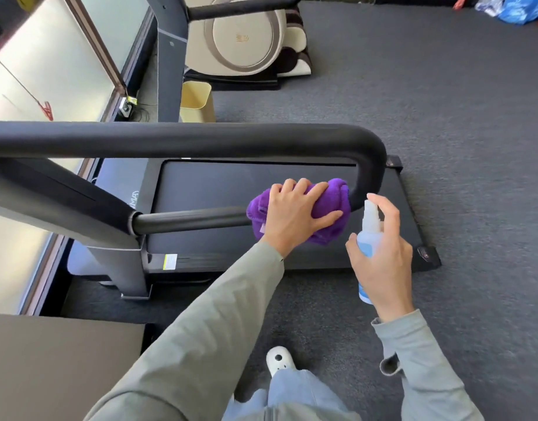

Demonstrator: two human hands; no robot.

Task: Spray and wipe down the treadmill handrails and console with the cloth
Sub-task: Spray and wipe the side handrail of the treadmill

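Note:
A black padded handrail point(200, 141) loops round the treadmill, its near bar point(188, 220) running left to right above the belt point(231, 189). My left hand point(295, 214) presses a purple cloth point(331, 205) wrapped over the near bar, just before the rail's bend. My right hand point(380, 253) grips a clear spray bottle point(369, 232) with a blue label, upright to the right of the cloth, index finger raised above the nozzle. The console is out of view.
The treadmill's grey upright point(79, 208) stands at the left. A beige bin point(197, 101) and a cream machine point(246, 41) sit beyond it on grey carpet point(443, 101). My white shoe point(279, 360) is below. Glass panels line the left side.

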